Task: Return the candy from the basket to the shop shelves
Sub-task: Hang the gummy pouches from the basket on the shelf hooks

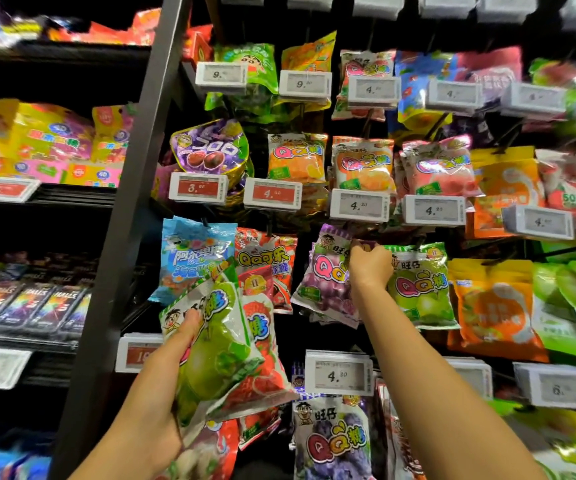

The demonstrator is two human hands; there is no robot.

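Green candy bags clutched in left hand; right hand pinches purple bag.

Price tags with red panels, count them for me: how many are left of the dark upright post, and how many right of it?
Left of the dark post: 1 red price tag
Right of it: 3 red price tags
Total: 4

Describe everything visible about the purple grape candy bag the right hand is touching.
The purple grape candy bag is a glossy plastic pouch with a cartoon face, pink "QQ" lettering and pictured grapes. It hangs tilted at the front of a stack of like bags, between the red cola bag and the green apple bag. The right hand grips its top right edge; the hook itself is hidden.
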